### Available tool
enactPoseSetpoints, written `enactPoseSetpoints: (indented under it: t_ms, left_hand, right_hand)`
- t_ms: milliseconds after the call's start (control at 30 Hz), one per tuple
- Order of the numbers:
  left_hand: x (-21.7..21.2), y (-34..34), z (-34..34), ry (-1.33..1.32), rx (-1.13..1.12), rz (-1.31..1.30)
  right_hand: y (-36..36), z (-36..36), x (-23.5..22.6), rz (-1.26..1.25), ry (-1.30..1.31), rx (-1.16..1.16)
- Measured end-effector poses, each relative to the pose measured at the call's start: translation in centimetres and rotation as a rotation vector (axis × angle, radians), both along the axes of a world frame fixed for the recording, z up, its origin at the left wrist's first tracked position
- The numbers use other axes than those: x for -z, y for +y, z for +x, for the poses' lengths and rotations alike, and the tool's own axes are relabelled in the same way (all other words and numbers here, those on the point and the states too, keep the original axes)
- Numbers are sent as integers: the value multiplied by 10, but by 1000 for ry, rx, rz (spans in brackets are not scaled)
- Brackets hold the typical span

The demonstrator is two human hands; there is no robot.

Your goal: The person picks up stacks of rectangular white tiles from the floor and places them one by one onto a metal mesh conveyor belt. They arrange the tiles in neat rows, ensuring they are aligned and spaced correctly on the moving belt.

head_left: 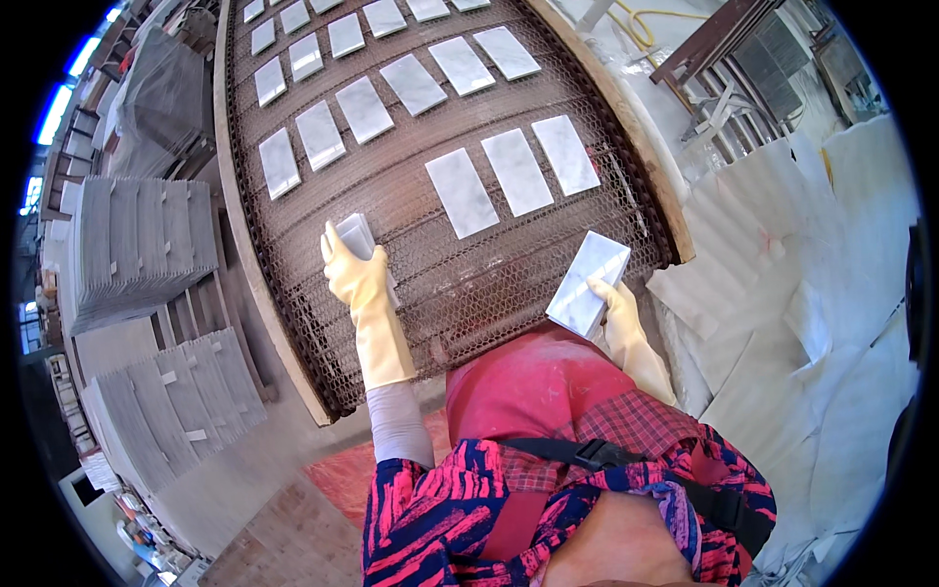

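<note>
Over the left part of a wire-mesh conveyor belt (469, 284), my left hand (352, 269) in a cream rubber glove is closed around a small stack of marble tiles (355, 233). At the belt's near right end, my right hand (616, 305), gloved alike, grips another marble tile (591, 277), white with grey veins; whether more tiles lie under it I cannot tell. Three tiles (516, 172) lie in a row ahead on the right. Farther up, more rows of white tiles (365, 110) rest flat on the mesh.
Wooden rails (256, 254) and chains edge the belt. Stacked grey slabs (142, 245) stand on the left, with a second stack (181, 401) nearer. White sheeting (773, 254) covers the right side. A brown metal frame (714, 49) and a yellow hose (641, 29) are at the far right.
</note>
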State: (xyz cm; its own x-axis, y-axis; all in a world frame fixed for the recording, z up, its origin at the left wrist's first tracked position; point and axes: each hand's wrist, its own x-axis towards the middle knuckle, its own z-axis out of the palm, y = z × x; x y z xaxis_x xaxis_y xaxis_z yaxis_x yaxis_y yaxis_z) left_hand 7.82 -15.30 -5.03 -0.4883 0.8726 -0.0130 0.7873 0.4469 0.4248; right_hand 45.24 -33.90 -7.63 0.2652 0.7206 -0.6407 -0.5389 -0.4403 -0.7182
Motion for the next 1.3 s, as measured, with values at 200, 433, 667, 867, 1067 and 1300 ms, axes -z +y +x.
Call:
enactPoseSetpoints:
  t_ms: [200, 433, 667, 867, 1067, 1300]
  left_hand:
    - [-5, -25, 0, -264, -65, 212]
    - [-28, -36, 21, -465, -158, 212]
    - [-21, 14, 77, -185, 70, 40]
    - [2, 42, 90, 63, 101, -133]
    - [-17, 35, 78, -245, 70, 62]
    - [-52, 11, 12, -237, -117, 60]
  right_hand:
    - [-11, 7, 8, -5, -4, -9]
    - [-3, 1, 13, -52, -6, -27]
    - [4, -8, 15, -48, 43, -46]
    - [-9, -6, 5, 19, 86, -8]
    - [-8, 5, 5, 32, 113, 30]
    - [-5, 7, 8, -29, 53, 53]
